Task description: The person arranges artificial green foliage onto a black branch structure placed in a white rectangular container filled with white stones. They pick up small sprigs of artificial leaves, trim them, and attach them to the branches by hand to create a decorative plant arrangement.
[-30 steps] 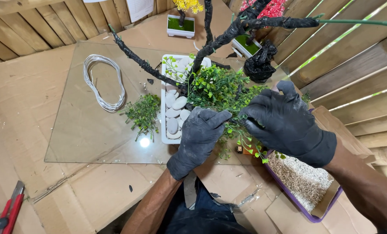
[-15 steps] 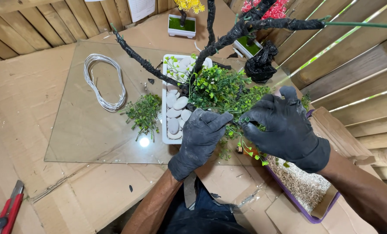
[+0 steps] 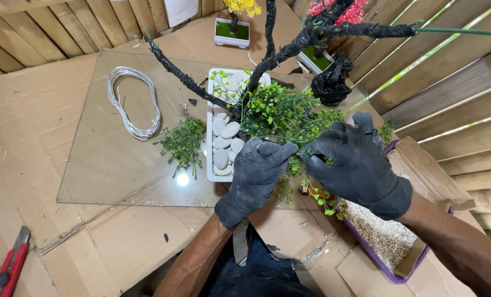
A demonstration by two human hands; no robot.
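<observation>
Both hands wear dark gloves. The left hand point(image 3: 255, 175) and the right hand point(image 3: 351, 159) meet at a green foliage sprig point(image 3: 281, 113) on the black-wrapped branch point(image 3: 187, 81), fingers curled and pinching the sprig's thin stems between them. The sprig sits directly above the white rectangular pot point(image 3: 210, 129) of white pebbles point(image 3: 224, 142) on the glass sheet point(image 3: 108, 165). A loose foliage clump point(image 3: 184, 142) and a coil of white wire point(image 3: 130, 104) lie to its left.

Coil of white wire point(image 3: 132, 104) on glass sheet point(image 3: 99, 165); loose green sprigs point(image 3: 184, 143) beside it; red utility knife point(image 3: 9, 269) lower left; purple tray of gravel point(image 3: 380, 242) right; black bag point(image 3: 331, 82) behind
</observation>
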